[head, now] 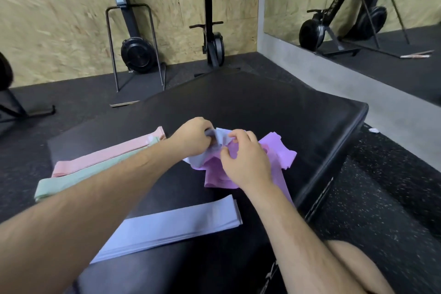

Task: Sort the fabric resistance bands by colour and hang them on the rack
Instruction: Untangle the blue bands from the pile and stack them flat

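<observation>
On a black padded box (274,107) lie sorted fabric bands. A pink band (105,155) stretches flat at the left, with a mint green band (78,176) right beside it. A stack of pale blue bands (171,224) lies flat in front. A crumpled heap of purple bands (276,155) sits in the middle. My left hand (191,137) pinches a crumpled pale blue band (210,148) above the heap's left side. My right hand (245,160) grips the same blue band from the right and rests over the purple heap. No rack is in view.
Black rubber floor (381,198) surrounds the box. Two upright black exercise machines (133,38) (210,19) stand against the wooden wall behind. A mirror (358,7) fills the right wall. A bare knee (353,267) shows at the bottom right.
</observation>
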Demonstrator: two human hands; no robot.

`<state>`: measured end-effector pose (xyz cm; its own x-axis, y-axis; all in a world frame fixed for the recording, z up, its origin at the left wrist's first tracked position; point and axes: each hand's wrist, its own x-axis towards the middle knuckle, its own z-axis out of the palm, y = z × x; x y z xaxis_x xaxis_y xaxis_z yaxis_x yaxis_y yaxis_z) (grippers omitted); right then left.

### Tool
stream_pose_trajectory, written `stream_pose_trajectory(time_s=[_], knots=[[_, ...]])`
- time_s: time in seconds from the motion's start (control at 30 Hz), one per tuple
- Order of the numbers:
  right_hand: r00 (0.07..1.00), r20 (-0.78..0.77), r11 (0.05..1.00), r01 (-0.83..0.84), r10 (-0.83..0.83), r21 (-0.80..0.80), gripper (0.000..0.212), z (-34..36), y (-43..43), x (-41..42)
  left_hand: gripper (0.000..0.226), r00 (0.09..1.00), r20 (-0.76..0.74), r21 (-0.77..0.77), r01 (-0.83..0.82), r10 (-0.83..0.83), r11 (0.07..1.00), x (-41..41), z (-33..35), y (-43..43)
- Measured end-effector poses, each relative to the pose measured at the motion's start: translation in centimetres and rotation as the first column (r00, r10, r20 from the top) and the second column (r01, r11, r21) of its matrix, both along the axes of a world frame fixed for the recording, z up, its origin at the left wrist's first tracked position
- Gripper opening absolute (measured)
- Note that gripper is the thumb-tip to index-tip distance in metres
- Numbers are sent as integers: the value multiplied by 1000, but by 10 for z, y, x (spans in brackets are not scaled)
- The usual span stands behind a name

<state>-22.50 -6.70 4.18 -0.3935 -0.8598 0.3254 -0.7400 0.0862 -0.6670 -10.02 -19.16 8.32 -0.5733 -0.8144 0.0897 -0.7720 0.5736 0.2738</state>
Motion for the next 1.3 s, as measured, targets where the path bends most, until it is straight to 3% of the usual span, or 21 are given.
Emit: stream_pose_trajectory(time_s=[0.13, 0.27, 0.37, 0.63, 0.77, 0.87, 0.93, 1.17, 1.3], knots=[[995, 7, 995, -96, 96, 14, 32, -4, 8, 10, 38, 999, -18, -7, -38, 38, 999, 22, -4, 25], [981, 68, 983, -182, 180, 18, 42, -3, 15, 16, 20, 984, -53, -100, -172, 168, 980, 30, 6, 48], [962, 117, 969, -243, 247, -52, 45, 1, 17, 20, 25, 982, -153, -59, -121, 111, 991, 36, 24, 66], [911, 208, 903, -278, 355, -327, 20, 27, 37, 35, 21, 945, -323, 59, -20, 38, 998, 76, 78, 111], [836, 275, 872, -405, 475, -275, 14, 52, 65, 44, 6, 924, -379, 173, 13, 54, 985, 105, 87, 145], [716, 411, 825, -493, 565, -274, 14, 72, 90, 52, 16, 894, -441, 240, 33, 79, 970, 127, 76, 170], [677, 448, 808, -542, 583, -231, 25, 75, 106, 56, 21, 858, -498, 297, 29, 128, 954, 138, 67, 190], [817, 257, 846, -533, 517, -10, 19, 36, 137, 61, 41, 746, -615, 552, 178, 254, 814, 176, 8, 238], [850, 246, 863, -498, 466, 85, 18, 28, 143, 50, 27, 637, -660, 582, 97, 399, 808, 190, -20, 248]])
